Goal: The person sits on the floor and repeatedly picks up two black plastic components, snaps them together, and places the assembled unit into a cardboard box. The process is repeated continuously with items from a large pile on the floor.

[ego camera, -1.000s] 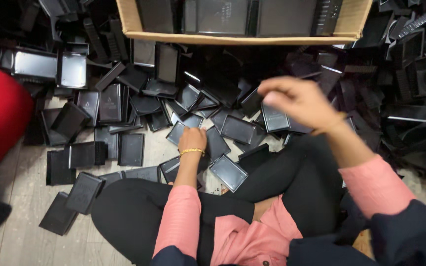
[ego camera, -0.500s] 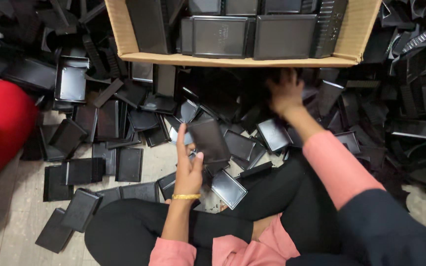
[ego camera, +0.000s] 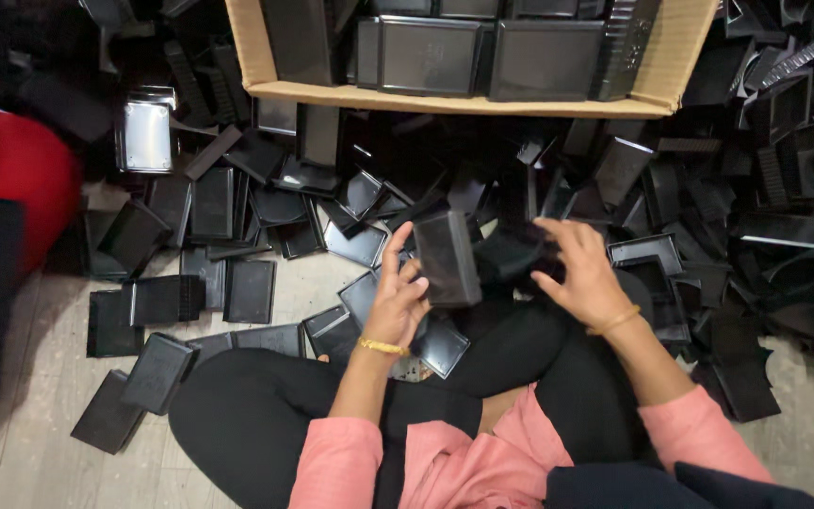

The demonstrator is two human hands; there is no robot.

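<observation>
Left hand (ego camera: 399, 294) grips a black tray (ego camera: 447, 256) upright; right hand (ego camera: 584, 273) closed around a second black tray (ego camera: 512, 254) just beside it, cardboard box (ego camera: 454, 98) beyond

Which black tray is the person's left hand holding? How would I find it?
Find the open brown cardboard box at the top, then look down to the two hands. The left hand grips a stack of black plastic trays, raised off the floor while the others lie scattered.

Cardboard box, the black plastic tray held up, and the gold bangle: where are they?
brown cardboard box (ego camera: 445, 98), head view, front wall edge.
black rectangular plastic tray (ego camera: 447, 256), head view, its flat underside.
gold bangle (ego camera: 383, 347), head view, band on left wrist.
</observation>
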